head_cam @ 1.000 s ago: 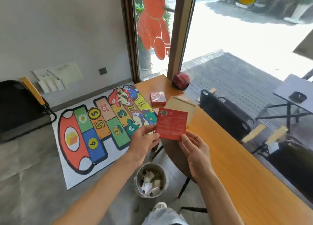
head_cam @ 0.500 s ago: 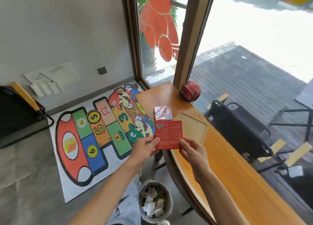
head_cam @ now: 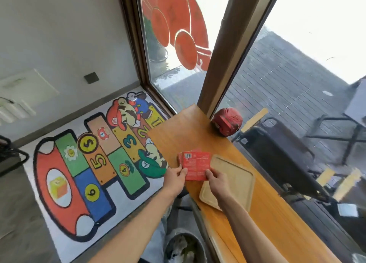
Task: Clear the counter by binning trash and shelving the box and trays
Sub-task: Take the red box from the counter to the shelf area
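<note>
Both hands are pinching one red box [head_cam: 196, 166] between them, the left hand [head_cam: 174, 178] gripping its left edge and the right hand [head_cam: 216, 181] its lower right corner, holding it up over the counter's [head_cam: 198, 128] left edge. Its printed face is tilting toward the camera, long side running up and down. Right beside it, the wooden tray [head_cam: 235, 180] is lying flat under the right hand, so that hand is the nearer one for it. Below, by the near edge, the bin [head_cam: 185, 247] is waiting.
</note>
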